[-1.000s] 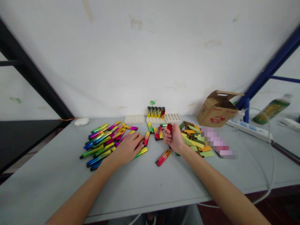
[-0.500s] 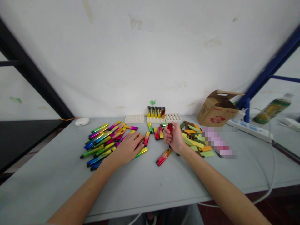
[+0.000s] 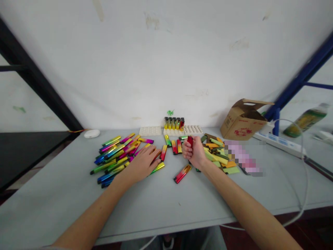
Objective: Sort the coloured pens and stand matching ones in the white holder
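Note:
My right hand (image 3: 194,152) is closed in a fist around a red lighter (image 3: 190,140), its top end standing above the fingers. My left hand (image 3: 144,161) lies palm down at the right side of a pile of shiny multicoloured lighters (image 3: 114,158), fingers stretched out. A reddish-orange lighter (image 3: 156,153) shows by its fingers; the palm hides what lies beneath. Between the hands lie several loose lighters, among them a red-and-gold lighter (image 3: 182,174) close to me. Behind, a row of lighters (image 3: 174,123) stands upright in a white holed tray (image 3: 173,132).
Two more white trays, a left tray (image 3: 150,131) and a right tray (image 3: 193,130), flank the filled one. Green, yellow and orange lighters (image 3: 221,158) are heaped at right, by a blurred pink item (image 3: 243,156). Beyond are a cardboard box (image 3: 241,121), a power strip (image 3: 281,144) and a white case (image 3: 92,134).
Both hands hold nearly the same places and grips. The whole view has shifted slightly; no lighter has visibly moved.

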Tool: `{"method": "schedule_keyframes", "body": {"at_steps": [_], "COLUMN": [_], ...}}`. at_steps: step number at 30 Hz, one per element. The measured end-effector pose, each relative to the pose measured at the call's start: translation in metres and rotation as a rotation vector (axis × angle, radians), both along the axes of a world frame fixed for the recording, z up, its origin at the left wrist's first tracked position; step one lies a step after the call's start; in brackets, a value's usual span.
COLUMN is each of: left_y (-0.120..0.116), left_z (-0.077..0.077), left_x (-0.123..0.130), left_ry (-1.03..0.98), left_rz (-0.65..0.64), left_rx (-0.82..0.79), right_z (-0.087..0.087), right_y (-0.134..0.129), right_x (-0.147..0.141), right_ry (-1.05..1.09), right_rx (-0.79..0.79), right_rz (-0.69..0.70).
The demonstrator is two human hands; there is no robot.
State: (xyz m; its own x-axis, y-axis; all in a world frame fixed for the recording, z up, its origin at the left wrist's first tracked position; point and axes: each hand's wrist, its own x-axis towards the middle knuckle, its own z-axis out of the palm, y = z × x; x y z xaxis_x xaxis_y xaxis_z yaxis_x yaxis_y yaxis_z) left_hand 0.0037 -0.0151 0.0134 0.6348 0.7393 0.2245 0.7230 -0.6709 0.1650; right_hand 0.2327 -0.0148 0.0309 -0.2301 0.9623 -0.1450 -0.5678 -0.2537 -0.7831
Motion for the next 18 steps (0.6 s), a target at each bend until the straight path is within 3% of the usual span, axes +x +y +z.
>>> {"method": "schedule_keyframes", "body": {"at_steps": [10,18], "left_y": [0.0022,0.0031], "left_z": [-0.0038,-0.0051], "left_x": [-0.0016,-0.0023], "left_ry": [-0.021,-0.045], "left_rz": [-0.017,-0.026], "left_rx": [0.022,0.032], "right_z": [0.0040,0.0035], "right_y": [-0.0014,-0.0023], "right_x": [0.0052,0.0055], "right_ry": [0.184,0.193], "right_rx": [-0.053,-0.059], "right_rz": [0.186,0.251]}}
